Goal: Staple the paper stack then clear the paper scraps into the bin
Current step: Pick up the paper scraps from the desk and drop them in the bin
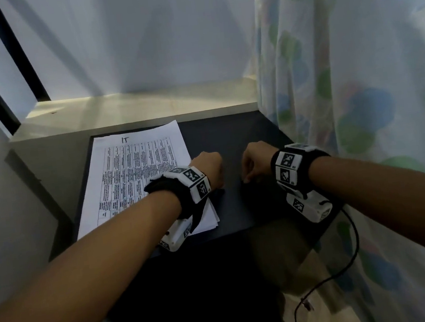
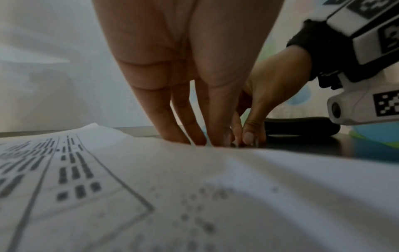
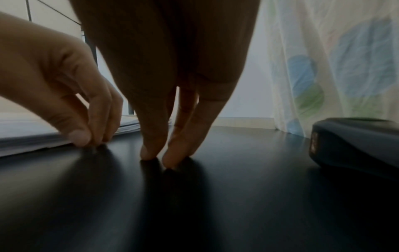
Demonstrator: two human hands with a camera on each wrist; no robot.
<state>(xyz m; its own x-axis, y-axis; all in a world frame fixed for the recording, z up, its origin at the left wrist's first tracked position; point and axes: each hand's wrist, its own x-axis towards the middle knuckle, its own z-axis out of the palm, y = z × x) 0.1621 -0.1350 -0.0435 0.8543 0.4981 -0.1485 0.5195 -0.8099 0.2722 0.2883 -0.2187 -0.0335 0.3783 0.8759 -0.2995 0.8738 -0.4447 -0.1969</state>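
A printed paper stack (image 1: pixel 133 176) lies on the left of the black table (image 1: pixel 230 137). My left hand (image 1: pixel 208 169) stands just past the stack's right edge, thumb and fingertips (image 3: pixel 86 136) bunched together on the table. Whatever lies between them is hidden. My right hand (image 1: pixel 256 163) is a little to the right, its straight fingertips (image 3: pixel 151 153) touching the bare tabletop and holding nothing. A dark stapler (image 3: pixel 356 145) sits on the table to the right of my right hand. No scrap or bin shows clearly.
A patterned curtain (image 1: pixel 358 89) hangs along the table's right side. A pale ledge (image 1: pixel 146 107) and a white wall stand behind the table. A black cable (image 1: pixel 351 251) hangs below my right wrist.
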